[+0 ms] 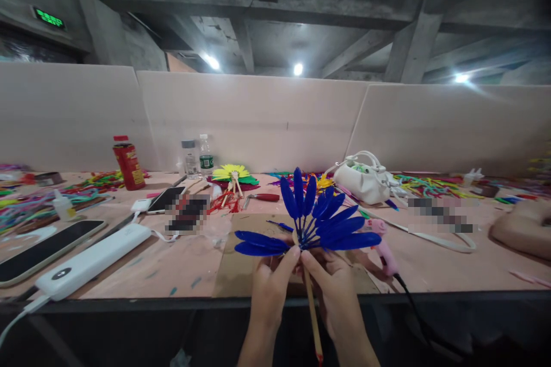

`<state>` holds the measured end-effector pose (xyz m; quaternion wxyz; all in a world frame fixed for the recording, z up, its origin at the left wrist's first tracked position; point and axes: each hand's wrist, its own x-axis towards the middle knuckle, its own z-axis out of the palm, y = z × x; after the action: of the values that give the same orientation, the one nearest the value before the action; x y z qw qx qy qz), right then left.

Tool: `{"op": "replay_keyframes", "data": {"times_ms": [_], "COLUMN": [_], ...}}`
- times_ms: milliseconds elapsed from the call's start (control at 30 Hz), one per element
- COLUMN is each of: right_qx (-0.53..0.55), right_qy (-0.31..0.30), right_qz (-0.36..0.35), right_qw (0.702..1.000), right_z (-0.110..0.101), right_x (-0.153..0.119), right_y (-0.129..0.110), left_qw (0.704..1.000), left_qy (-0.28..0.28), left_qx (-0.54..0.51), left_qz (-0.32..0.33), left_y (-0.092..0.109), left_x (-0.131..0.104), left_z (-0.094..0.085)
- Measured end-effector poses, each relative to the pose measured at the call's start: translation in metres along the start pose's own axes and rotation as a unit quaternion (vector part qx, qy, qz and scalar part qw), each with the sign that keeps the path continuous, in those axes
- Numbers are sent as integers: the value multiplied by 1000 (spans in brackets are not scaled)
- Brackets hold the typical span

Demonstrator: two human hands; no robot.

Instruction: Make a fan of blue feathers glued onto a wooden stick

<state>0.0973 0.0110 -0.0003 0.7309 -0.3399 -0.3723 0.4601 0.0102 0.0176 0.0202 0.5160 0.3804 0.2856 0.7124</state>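
Observation:
Both hands hold a fan of long blue feathers (325, 212) on a wooden stick (312, 312), above a brown board (235, 252). My left hand (273, 278) pinches the base of the feathers from the left, its thumb pressed near the join. From the right, my right hand (333, 278) grips the same spot, thumb beside the stick. Two blue feathers point left; the others spread upward and to the right. The stick runs down between the wrists to a red tip. Fingers behind the feather base are partly hidden. Another small blue piece (282, 226) lies behind the fan.
A pink glue gun (384, 246) lies right of the fan, near a white handbag (364, 180). Left are a power bank (92, 261), phones, and a red bottle (129, 165). A yellow feather fan (232, 175) lies behind. Another person's arm (523, 229) rests at far right.

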Motion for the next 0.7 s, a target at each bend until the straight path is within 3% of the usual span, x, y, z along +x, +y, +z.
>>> {"op": "replay_keyframes", "data": {"times_ms": [200,500,700], "right_qx": [26,-47,-49], "right_qy": [-26,-13,-34], "right_qz": [27,-26,-58], "right_qw": [999,998,997], "right_z": [-5,-16,-11], "right_x": [5,8,7], "right_y": [9,19,15], "left_qw": [1000,999,999], "left_qy": [-10,-17,17], "left_qx": [-10,21,31], "left_qz": [15,17,21], "left_y": [-3,-5,-7], "left_x": [9,9,12], "left_z": [-4,-3,-2]}}
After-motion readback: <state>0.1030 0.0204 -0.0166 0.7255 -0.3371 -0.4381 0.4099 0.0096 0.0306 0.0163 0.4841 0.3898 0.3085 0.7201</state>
